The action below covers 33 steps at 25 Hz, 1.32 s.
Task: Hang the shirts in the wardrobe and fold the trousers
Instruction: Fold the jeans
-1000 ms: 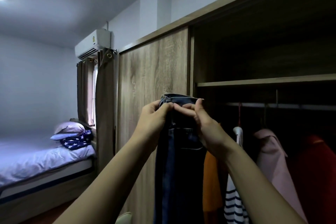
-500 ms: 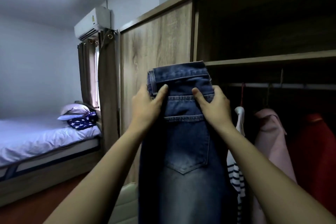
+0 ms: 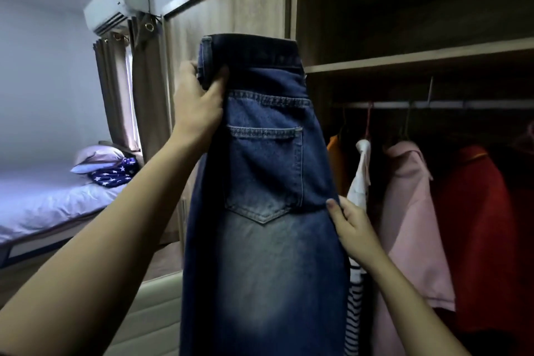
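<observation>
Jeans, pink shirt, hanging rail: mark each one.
jeans (image 3: 264, 170), head view, on the back pocket.
pink shirt (image 3: 410, 211), head view, on its front panel.
hanging rail (image 3: 491, 103), head view, on a bare stretch.

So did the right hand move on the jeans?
Yes. The right hand slid down the jeans: it was near the waistband, just under the wardrobe rail, and now it pinches the edge well below the rail.

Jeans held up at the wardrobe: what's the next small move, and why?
Probably slide the right hand down the jeans edge and lift the legs toward the waistband: the left hand grips the waistband, while the legs hang down past the frame, unfolded.
</observation>
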Each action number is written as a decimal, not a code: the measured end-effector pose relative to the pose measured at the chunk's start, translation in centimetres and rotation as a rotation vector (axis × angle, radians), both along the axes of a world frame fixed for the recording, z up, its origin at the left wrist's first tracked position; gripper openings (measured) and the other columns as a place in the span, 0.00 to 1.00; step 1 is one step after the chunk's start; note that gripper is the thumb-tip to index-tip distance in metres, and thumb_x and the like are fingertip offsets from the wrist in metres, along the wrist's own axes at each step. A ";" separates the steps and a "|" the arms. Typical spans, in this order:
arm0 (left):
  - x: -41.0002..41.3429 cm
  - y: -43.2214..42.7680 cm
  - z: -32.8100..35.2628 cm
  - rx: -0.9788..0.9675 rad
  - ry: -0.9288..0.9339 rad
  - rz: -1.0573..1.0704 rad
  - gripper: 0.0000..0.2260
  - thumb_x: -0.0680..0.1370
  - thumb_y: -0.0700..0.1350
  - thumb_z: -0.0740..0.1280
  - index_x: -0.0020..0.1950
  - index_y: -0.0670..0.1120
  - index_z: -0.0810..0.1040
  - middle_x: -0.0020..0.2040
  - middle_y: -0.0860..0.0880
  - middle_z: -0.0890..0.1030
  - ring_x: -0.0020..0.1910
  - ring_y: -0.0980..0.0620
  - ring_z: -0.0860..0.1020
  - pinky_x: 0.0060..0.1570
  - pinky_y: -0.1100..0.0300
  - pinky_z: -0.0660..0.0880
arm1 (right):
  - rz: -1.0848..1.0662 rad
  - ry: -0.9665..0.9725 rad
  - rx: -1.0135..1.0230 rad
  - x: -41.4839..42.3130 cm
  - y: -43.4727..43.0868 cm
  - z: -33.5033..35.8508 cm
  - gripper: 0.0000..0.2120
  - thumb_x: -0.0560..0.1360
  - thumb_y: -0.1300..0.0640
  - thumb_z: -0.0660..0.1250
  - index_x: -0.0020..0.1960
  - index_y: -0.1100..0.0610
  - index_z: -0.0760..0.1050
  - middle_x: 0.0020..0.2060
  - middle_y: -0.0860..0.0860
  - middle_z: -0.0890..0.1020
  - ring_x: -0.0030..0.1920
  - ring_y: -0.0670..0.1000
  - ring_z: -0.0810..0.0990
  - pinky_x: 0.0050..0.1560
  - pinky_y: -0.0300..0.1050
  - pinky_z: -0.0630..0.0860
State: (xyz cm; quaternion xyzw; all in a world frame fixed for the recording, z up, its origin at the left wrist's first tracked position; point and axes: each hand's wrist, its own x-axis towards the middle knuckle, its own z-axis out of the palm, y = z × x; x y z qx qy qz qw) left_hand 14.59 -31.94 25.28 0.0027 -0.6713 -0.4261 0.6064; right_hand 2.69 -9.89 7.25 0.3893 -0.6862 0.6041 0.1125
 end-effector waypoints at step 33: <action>4.5 -3.4 -17.8 0.234 -0.528 -0.121 0.20 0.68 0.61 0.70 0.41 0.44 0.84 0.38 0.45 0.81 0.38 0.55 0.76 0.39 0.60 0.71 | 0.051 -0.235 -0.041 0.4 0.2 -2.1 0.10 0.71 0.48 0.65 0.42 0.54 0.79 0.36 0.48 0.85 0.37 0.45 0.82 0.37 0.37 0.76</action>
